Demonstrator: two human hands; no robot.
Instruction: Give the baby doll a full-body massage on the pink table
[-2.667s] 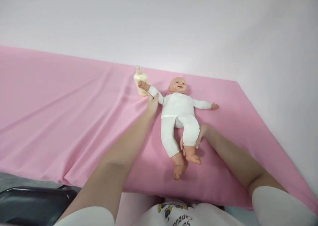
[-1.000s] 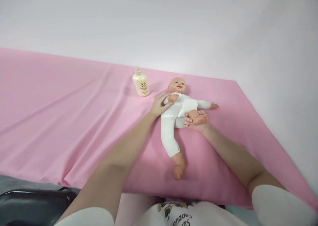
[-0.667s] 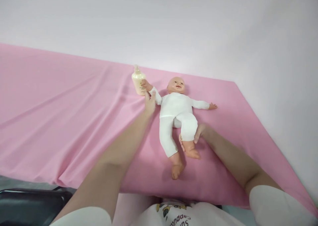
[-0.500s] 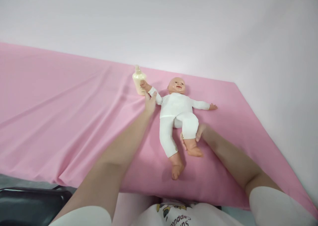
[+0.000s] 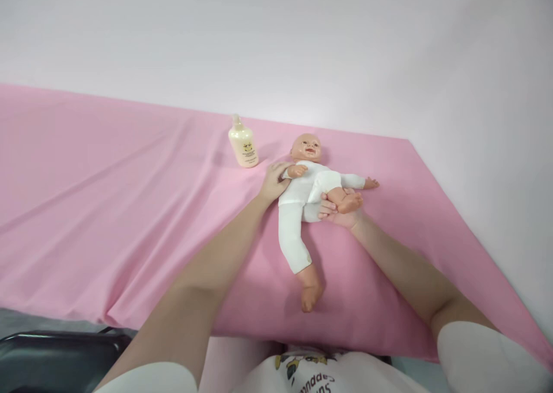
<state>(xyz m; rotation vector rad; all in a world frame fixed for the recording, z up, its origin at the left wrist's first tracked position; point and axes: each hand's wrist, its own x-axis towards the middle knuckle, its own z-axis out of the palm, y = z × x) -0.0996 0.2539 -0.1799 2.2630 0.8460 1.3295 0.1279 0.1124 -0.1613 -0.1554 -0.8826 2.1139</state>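
- Bare-skin grips first: left hand (image 5: 273, 181) was wrapped around the doll's arm (image 5: 297, 170), fingers closed on it; right hand (image 5: 339, 211) was cupped under the doll's foot (image 5: 345, 201), closed on foot and ankle.
- Change over the last half second: that arm had been stretched out toward the lotion bottle (image 5: 243, 146), with its small hand in front of the bottle. It was now folded across the chest, clear of the bottle.
- Same interval: the leg on the right-hand side had been bent low, foot near the cloth. It was now pushed up, knee folded, foot level with the belly.
- Pose matched the one a second ago, so the limbs looked to be cycling: out, in, out, in. My read only: a repeated fold-and-stretch of opposite arm and leg, caught at the folded end of the stroke.
- Doll (image 5: 307, 197) lay on its back on the pink sheet (image 5: 129, 208), head toward the wall; torso position was unchanged.
- Other leg (image 5: 298, 249) stayed straight and pointed at the person, untouched; other arm (image 5: 360, 181) stayed flung out to the side.
- Bottle stood upright just beyond the left hand, not touched.
- Dark tray-like object (image 5: 56, 355) sat at the near left edge; could not tell what it was.
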